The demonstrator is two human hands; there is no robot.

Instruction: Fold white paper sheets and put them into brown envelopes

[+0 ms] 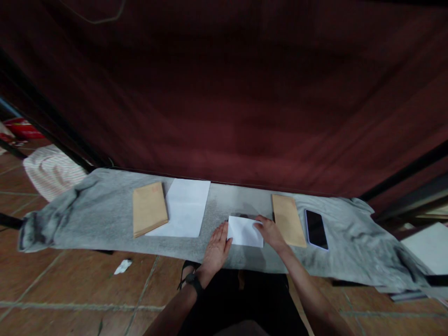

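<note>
A small white folded sheet of paper (245, 232) lies on the grey cloth in front of me. My left hand (217, 247) rests flat at its left edge, fingers stretched out and a watch on the wrist. At the upper right corner, my right hand (270, 232) has its fingers closed on the paper's edge. Just right of that hand is a brown envelope (290, 221). To the left, a stack of brown envelopes (150, 210) partly covers larger white sheets of paper (187, 207).
The grey cloth (101, 210) drapes over a narrow bench against a dark red panel (238, 116). A phone (317, 228) lies at the right. A striped cloth (54, 170) hangs at far left. On the tiled floor is a crumpled white scrap (123, 266).
</note>
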